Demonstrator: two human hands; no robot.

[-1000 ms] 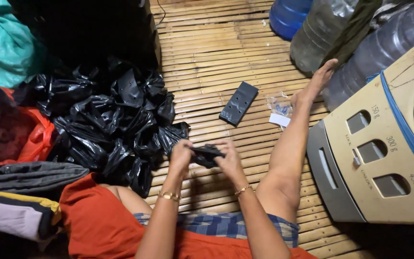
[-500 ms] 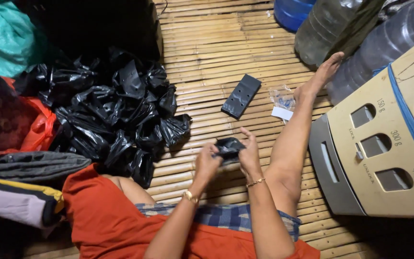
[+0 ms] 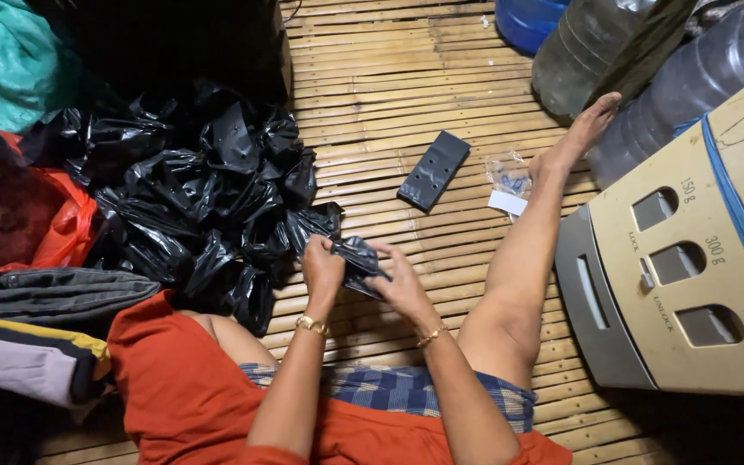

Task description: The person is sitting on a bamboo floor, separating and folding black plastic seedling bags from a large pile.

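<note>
Above the slatted bamboo floor (image 3: 406, 95), beside a heap of crumpled black plastic bags (image 3: 200, 198), the left hand (image 3: 322, 265) and right hand (image 3: 399, 280) both pinch one small crumpled black plastic bag (image 3: 356, 258) between closed fingers.

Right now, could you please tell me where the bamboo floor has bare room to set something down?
The widest bare stretch of the slatted bamboo floor runs between the heap of crumpled black plastic bags and the clear plastic water jugs, above the flat black folded bag. A narrower strip lies between both hands and that flat bag. The left side is crowded.
</note>
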